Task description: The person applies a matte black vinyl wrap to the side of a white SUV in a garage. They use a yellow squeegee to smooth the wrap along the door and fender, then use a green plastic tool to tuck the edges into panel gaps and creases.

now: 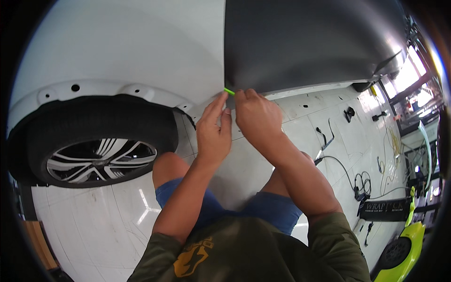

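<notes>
My right hand [257,114] is closed around a slim bright green tool [229,91]. Only the tool's narrow end shows; my fingers hide the rest. That end lies at the seam where a white car panel [136,42] meets a dark grey panel [305,42], near their lower edge. My left hand [213,134] is just left of it, fingers stretched upward and thumb apart. Its fingertips rest at or very near the white panel's bottom corner, just below the green tool. I see nothing held in it.
A car wheel [101,160] with a black tire stands at left under the bare wheel arch. On the tiled floor at right lie cables [362,183], small black parts [349,114] and a black box [385,209]. A yellow-green car [404,249] is at lower right.
</notes>
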### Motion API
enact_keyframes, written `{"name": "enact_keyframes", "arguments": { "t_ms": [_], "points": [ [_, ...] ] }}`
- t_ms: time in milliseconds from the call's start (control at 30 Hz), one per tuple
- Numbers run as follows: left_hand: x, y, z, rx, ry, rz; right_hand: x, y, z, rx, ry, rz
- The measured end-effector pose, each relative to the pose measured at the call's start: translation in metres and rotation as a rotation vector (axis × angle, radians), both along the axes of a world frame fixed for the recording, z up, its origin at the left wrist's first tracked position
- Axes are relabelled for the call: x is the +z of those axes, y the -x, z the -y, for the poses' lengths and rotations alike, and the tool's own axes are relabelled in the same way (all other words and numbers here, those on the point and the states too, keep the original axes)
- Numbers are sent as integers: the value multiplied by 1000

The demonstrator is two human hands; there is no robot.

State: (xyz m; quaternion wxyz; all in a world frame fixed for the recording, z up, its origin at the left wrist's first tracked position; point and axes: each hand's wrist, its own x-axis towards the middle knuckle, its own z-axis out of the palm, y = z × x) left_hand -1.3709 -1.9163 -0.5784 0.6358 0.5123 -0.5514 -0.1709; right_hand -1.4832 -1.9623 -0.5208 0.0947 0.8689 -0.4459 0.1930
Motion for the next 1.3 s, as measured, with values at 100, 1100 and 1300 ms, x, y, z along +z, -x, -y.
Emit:
{"name": "enact_keyframes", "arguments": {
  "t_ms": [100,1100,1300],
  "points": [
    [3,0,-3,3,-106,29,-3,4,4,14,-17,0],
    [11,7,-1,-68,90,-48,31,20,43,352,187,164],
    [21,4,-2,-91,83,-69,41,22,49,400,230,145]
  ]
}}
